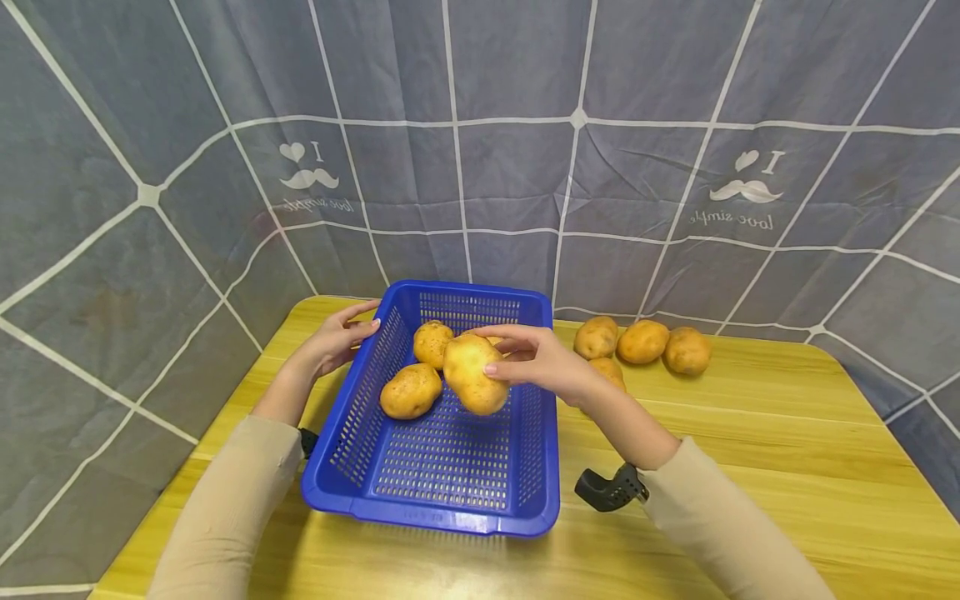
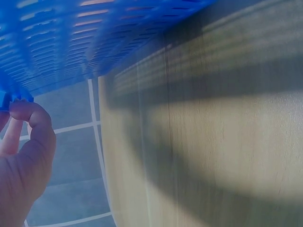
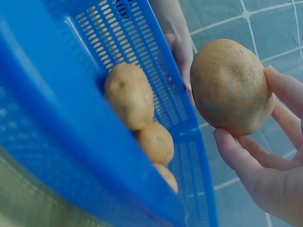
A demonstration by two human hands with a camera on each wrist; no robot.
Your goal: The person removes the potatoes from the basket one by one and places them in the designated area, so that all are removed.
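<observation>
**Over the blue basket, a potato held in the right hand**

Above the middle of the blue perforated plastic basket [image 1: 442,467], the right hand [image 1: 543,360] holds a large yellow-brown potato [image 1: 475,373], its thumb and fingers curled round the far right side of it. The right wrist view shows the same grasp from below: the fingertips [image 3: 232,146] wrap the potato's underside, and the potato hangs clear of the basket floor.

Inside the basket lie more potatoes: a rounded yellow one [image 1: 409,391] on the left of the floor and a smaller one [image 1: 432,342] farther back, near the far wall; the right wrist view shows a third beside them.

The left hand [image 1: 341,337] rests at the far left rim of the basket, fingers bent over the edge and touching it; in the left wrist view a curled finger [image 2: 29,116] presses against the blue rim.

On the light wooden table [image 1: 750,467], to the right of the basket and towards the far edge, a cluster of four loose yellow potatoes [image 1: 642,342] lies close together, one partly hidden behind the right hand. A grey cloth with white lines [image 1: 525,125] hangs behind the table.
</observation>
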